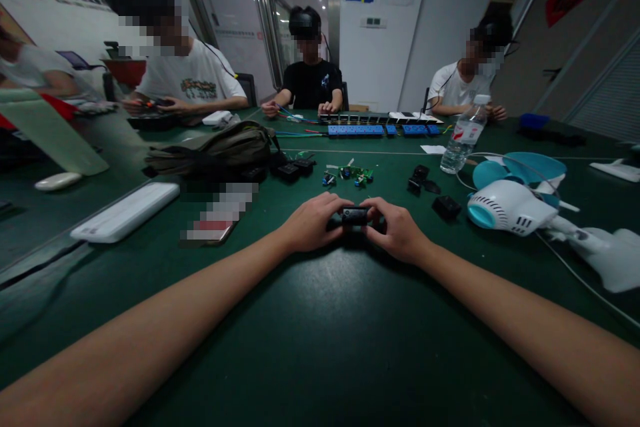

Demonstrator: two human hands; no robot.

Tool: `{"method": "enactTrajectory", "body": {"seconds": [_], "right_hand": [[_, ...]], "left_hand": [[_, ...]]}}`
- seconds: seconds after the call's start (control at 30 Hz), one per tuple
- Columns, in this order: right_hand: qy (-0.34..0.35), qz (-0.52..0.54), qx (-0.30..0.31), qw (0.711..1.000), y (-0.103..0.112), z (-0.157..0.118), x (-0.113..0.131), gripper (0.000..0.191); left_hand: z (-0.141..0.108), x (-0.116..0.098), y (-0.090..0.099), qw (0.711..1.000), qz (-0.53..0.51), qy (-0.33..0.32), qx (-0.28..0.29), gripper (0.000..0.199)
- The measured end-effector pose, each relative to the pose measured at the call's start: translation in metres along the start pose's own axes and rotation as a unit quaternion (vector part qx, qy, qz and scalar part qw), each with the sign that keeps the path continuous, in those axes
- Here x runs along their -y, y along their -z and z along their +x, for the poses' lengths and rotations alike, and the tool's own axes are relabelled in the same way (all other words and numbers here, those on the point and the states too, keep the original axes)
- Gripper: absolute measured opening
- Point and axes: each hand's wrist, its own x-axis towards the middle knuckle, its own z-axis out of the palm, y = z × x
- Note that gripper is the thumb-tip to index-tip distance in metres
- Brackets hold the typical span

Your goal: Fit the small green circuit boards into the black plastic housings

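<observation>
Between my two hands is a small black rectangular plastic case (355, 215), gripped at its ends just above the green table. My left hand (316, 223) pinches its left end with thumb and fingers. The right end is held the same way by my right hand (395, 227). Just beyond my fingers lie several small green circuit boards (350, 173) with blue parts. Right of them rest a black plastic piece (419, 177) and a black box (447, 207). Further black cases (293, 168) sit to the left of the boards.
A white and teal fan (515, 203) lies at right beside a water bottle (463, 137). At left are a bag (215, 150), a phone (220, 213) and a white power bank (127, 212) with a cable. Blue terminal strips (355, 130) lie farther back, where several people sit.
</observation>
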Motion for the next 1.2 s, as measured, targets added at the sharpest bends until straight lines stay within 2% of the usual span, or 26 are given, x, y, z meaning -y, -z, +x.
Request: {"method": "enactTrajectory", "body": {"seconds": [1.2], "right_hand": [[-0.006,0.014,0.005,1.0,-0.0002,-0.0005,-0.0004,0.033]], "left_hand": [[0.0011,-0.001,0.0019,1.0,-0.005,0.006,0.013,0.035]]}}
